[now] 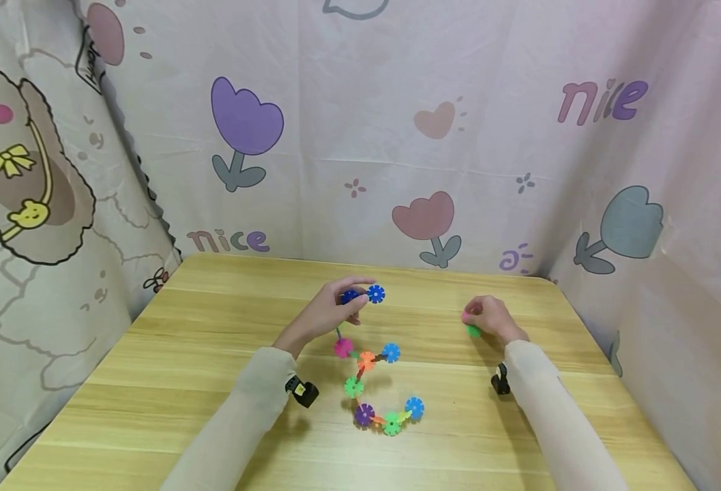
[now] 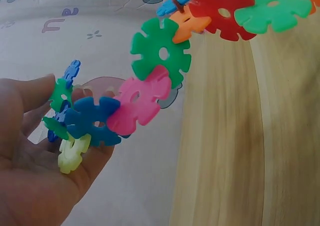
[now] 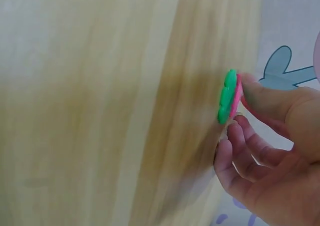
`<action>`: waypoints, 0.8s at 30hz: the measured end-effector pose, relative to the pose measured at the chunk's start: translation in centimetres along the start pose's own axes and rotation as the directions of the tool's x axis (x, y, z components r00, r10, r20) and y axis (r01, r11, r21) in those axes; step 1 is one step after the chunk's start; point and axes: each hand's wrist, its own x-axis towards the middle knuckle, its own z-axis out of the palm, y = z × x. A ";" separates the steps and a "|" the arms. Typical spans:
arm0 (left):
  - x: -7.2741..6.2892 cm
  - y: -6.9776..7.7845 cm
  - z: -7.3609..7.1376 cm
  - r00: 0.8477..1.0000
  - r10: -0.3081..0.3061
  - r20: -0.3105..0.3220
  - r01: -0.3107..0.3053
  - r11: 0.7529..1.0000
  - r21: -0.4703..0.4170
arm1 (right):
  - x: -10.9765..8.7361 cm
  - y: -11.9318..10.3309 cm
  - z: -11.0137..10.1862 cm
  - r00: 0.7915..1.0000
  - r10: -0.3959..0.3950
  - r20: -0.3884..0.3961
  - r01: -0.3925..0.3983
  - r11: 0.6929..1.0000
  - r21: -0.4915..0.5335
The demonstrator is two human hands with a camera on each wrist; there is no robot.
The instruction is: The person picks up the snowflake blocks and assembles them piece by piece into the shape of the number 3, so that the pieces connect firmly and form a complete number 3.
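My left hand (image 1: 325,312) grips one end of a chain of linked plastic snowflake discs. In the left wrist view, a blue disc (image 2: 92,120), a pale yellow disc (image 2: 72,156) and several other blue and green ones sit among its fingers. From there the chain runs through a pink disc (image 2: 145,98), a green disc (image 2: 150,45) and a red disc (image 2: 212,8), trailing toward the person in the head view. My right hand (image 1: 490,318) pinches a pink disc (image 3: 237,94) with a green disc (image 3: 227,98) flat against it, close over the table. Fingers partly hide both held groups.
The wooden table (image 1: 200,382) carries the chain's trailing part, which curves to a blue disc (image 1: 415,408) near the middle front. A patterned cloth (image 1: 348,136) hangs behind the table and along both sides. A small black camera is strapped at each wrist.
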 end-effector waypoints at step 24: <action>0.0 -0.2 -0.4 1.000 0.013 -0.023 -0.013 1.000 0.004 | 0.2 -3.3 -0.2 0.993 -0.107 -0.057 0.117 0.971 0.206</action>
